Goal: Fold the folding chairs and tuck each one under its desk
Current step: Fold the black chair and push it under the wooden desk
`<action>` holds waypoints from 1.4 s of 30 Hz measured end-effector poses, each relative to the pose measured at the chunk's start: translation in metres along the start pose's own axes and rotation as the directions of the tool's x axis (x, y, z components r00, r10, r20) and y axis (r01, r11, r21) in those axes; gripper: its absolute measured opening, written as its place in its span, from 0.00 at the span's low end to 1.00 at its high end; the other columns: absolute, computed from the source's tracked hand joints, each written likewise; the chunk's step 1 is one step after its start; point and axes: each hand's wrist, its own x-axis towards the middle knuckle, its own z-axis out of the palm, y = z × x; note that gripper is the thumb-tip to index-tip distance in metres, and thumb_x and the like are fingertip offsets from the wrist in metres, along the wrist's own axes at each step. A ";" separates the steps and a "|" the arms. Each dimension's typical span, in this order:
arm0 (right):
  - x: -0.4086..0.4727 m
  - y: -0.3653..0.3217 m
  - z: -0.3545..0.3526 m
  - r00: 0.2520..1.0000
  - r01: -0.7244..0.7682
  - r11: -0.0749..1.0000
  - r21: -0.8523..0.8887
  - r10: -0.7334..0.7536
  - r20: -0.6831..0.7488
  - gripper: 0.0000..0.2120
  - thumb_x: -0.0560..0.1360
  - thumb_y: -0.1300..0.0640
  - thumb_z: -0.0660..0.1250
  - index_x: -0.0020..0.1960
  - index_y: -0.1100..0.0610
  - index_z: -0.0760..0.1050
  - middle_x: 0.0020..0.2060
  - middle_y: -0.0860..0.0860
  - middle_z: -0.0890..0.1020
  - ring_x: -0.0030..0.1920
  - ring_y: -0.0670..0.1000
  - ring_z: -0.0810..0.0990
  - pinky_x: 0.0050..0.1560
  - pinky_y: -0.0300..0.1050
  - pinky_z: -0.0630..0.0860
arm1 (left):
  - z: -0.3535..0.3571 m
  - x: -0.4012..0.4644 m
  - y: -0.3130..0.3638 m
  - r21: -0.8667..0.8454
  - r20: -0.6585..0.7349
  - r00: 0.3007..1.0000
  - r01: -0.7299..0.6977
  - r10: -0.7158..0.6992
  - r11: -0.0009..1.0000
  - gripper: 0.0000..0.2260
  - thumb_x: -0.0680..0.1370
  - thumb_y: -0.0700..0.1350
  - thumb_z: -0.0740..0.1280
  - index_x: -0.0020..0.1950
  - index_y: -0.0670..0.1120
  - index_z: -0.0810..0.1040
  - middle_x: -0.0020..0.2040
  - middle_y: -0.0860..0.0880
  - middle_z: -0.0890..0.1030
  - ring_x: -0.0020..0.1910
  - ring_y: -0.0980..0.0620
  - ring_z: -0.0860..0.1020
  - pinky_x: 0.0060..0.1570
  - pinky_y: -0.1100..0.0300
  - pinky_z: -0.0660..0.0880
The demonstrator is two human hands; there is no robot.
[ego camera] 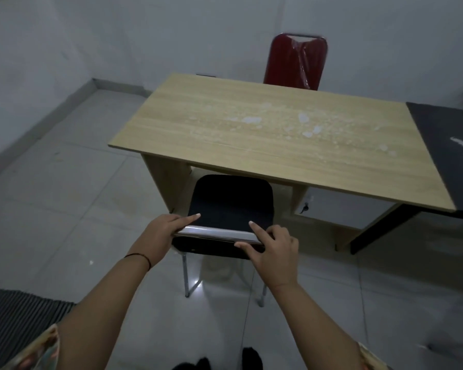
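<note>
A black folding chair (229, 206) with chrome legs stands in front of the light wooden desk (265, 134), its seat partly under the desk's front edge. My left hand (163, 231) grips the left end of the chrome top rail of the backrest, index finger stretched over the black pad. My right hand (271, 249) holds the rail's right end, thumb under it and index finger pointing onto the pad. A red chair (294, 62) stands behind the desk at its far side, against the wall.
A dark desk (449, 153) joins the wooden one on the right. A white locked drawer unit (340, 206) sits under the wooden desk's right half. A striped mat (19, 319) lies at the lower left. Pale floor tiles spread to the left, up to the wall.
</note>
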 end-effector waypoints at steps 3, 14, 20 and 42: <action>0.005 -0.020 0.012 0.999 -0.040 0.999 -0.023 0.040 -0.014 0.28 0.69 0.29 0.58 0.55 0.48 0.80 0.40 0.49 0.75 0.41 0.50 0.74 0.41 0.45 0.67 | -0.008 0.008 -0.020 0.005 -0.007 1.000 -0.010 0.011 1.000 0.35 0.71 0.26 0.62 0.70 0.57 0.65 0.46 0.49 0.76 0.44 0.51 0.73 0.49 0.62 0.70; 0.011 -0.061 0.046 0.980 -0.160 0.983 -0.094 0.147 -0.134 0.28 0.71 0.31 0.58 0.57 0.51 0.79 0.40 0.52 0.75 0.41 0.53 0.73 0.44 0.48 0.70 | -0.016 0.032 -0.072 0.060 -0.007 0.989 -0.148 0.148 0.987 0.42 0.62 0.21 0.65 0.68 0.56 0.69 0.48 0.48 0.78 0.48 0.47 0.73 0.48 0.57 0.72; 0.011 -0.063 0.047 0.979 -0.162 0.984 -0.079 0.150 -0.141 0.28 0.70 0.32 0.60 0.57 0.52 0.80 0.40 0.53 0.75 0.41 0.54 0.74 0.45 0.49 0.71 | -0.010 0.033 -0.080 0.035 -0.026 0.984 -0.175 0.176 0.984 0.41 0.62 0.21 0.65 0.67 0.56 0.70 0.47 0.50 0.77 0.48 0.49 0.72 0.47 0.54 0.72; 0.099 -0.044 0.068 0.961 -0.278 0.961 0.007 0.278 0.011 0.32 0.69 0.29 0.55 0.62 0.48 0.75 0.51 0.52 0.76 0.53 0.53 0.73 0.56 0.51 0.72 | -0.007 0.132 -0.108 0.007 -0.008 0.989 -0.147 0.147 0.989 0.40 0.66 0.23 0.63 0.70 0.57 0.65 0.61 0.43 0.75 0.58 0.39 0.70 0.57 0.49 0.68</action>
